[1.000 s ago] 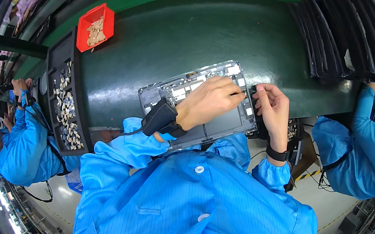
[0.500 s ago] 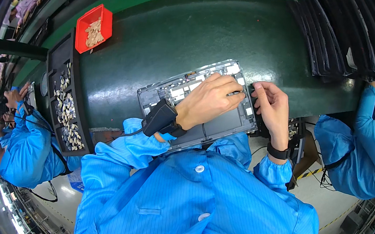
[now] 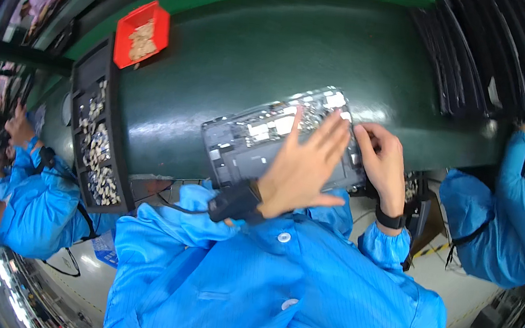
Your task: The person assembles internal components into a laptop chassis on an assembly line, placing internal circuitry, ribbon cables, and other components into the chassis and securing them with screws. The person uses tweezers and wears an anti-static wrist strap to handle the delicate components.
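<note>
An opened tablet-like device (image 3: 237,151) lies slightly tilted on the green bench before me, its grey casing and bright inner parts exposed. My left hand (image 3: 307,163) hovers over or rests on its right half, fingers spread and blurred by motion; nothing shows in it. Past the right edge of the device is my right hand (image 3: 383,163), fingers curled and thumb close to the index finger. Whatever it may hold there is hidden or too small to make out. A black strap with a cable is on my left wrist, a black band on my right.
On the left stands a black compartment tray (image 3: 116,175) of small pale and dark parts. A red bin (image 3: 162,31) with tan pieces sits at its far end. Black trays (image 3: 461,64) are stacked at far right. Co-workers in blue sit on the left (image 3: 36,220) and right (image 3: 500,222).
My left hand has gone from bunched fingers at the device's upper right to spread fingers lower down. The right hand stays by the right edge, its fingers a little more curled.
</note>
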A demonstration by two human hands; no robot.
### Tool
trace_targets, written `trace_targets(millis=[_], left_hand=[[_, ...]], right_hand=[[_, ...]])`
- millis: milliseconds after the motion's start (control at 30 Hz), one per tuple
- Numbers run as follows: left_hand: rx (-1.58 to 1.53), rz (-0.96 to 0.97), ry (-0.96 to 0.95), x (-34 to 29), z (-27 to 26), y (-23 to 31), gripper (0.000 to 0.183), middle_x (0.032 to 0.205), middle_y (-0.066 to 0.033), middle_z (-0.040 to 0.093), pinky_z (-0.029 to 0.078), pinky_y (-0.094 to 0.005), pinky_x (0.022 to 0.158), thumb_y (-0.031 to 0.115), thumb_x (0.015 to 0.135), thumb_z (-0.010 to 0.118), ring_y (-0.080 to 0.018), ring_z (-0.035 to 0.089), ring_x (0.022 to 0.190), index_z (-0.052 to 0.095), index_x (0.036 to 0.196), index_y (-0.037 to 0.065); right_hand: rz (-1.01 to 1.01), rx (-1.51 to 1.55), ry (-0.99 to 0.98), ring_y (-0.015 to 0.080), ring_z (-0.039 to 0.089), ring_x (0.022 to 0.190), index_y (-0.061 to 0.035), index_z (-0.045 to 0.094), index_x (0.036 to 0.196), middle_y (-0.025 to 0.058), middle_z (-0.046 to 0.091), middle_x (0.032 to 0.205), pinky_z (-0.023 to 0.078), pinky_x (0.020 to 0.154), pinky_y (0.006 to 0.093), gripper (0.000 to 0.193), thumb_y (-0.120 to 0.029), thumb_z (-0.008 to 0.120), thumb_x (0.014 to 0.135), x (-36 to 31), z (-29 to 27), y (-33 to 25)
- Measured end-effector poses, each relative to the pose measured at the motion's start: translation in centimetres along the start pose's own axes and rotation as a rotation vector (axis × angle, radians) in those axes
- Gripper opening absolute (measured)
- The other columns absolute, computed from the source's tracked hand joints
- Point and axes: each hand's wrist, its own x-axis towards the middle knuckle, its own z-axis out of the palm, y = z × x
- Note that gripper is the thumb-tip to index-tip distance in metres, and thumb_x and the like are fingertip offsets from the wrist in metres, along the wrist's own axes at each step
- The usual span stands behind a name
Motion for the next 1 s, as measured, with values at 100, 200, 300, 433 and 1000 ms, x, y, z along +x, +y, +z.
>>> trace_targets(millis=[100, 200, 300, 433, 1000], left_hand=[[0.169, 0.044, -0.004, -2.0, 2.0, 2.2, 0.084, 0.155, -0.0269, 0.043, 0.029, -0.0480, 0.124, 0.033, 0.082, 0.072, -0.0344, 0.037, 0.149, 0.043, 0.148, -0.010], [0.132, 0.075, 0.065, -1.2, 3.1, 1.7, 0.060, 0.150, -0.0289, 0.049, 0.033, -0.0463, 0.122, 0.014, 0.089, 0.053, -0.0368, 0.044, 0.144, 0.047, 0.141, -0.015], [0.059, 0.092, 0.140, -1.5, 2.3, 0.6, 0.061, 0.151, -0.0279, 0.048, 0.030, -0.0469, 0.124, 0.016, 0.090, 0.056, -0.0375, 0.042, 0.145, 0.046, 0.142, -0.014], [-0.143, 0.219, 0.175, -0.2, 0.4, -1.7, 0.057, 0.150, -0.0242, 0.049, 0.028, -0.0478, 0.124, 0.014, 0.089, 0.060, -0.0351, 0.042, 0.146, 0.051, 0.141, -0.007], [-0.759, 0.343, 0.345, 6.3, 2.1, -13.0, 0.014, 0.069, -0.0090, 0.068, 0.049, -0.0466, 0.060, 0.023, 0.084, 0.069, -0.0351, 0.066, 0.065, 0.063, 0.083, 0.010]], right_hand=[[-0.249, -0.183, 0.144, 0.0428, 0.066, 0.082, 0.0024, 0.071, 0.099, 0.0228, 0.069, 0.092, 0.051, 0.072, 0.0453, 0.023, -0.018, 0.062, 0.099, -1.0, 0.0, -0.2], [-0.273, -0.347, 0.150, 0.0455, 0.059, 0.092, 0.0023, 0.067, 0.101, 0.0234, 0.064, 0.095, 0.048, 0.082, 0.0470, 0.021, -0.017, 0.058, 0.100, -1.3, 1.1, -0.6], [-0.103, -0.057, -0.028, 0.0246, 0.062, 0.090, 0.0005, 0.066, 0.104, 0.0136, 0.066, 0.097, 0.048, 0.078, 0.0348, 0.020, -0.019, 0.059, 0.103, -0.8, 0.4, 0.8], [0.035, 0.631, -0.014, 0.0061, 0.055, 0.093, -0.0037, 0.061, 0.118, -0.0002, 0.064, 0.102, 0.045, 0.078, 0.0236, 0.019, -0.019, 0.054, 0.108, -0.7, 1.6, -0.7], [-0.042, 1.085, -0.376, 0.0257, 0.065, 0.105, -0.0101, 0.056, 0.134, 0.0102, 0.066, 0.120, 0.052, 0.098, 0.0508, 0.029, -0.015, 0.053, 0.105, 37.0, 5.9, -17.4]])
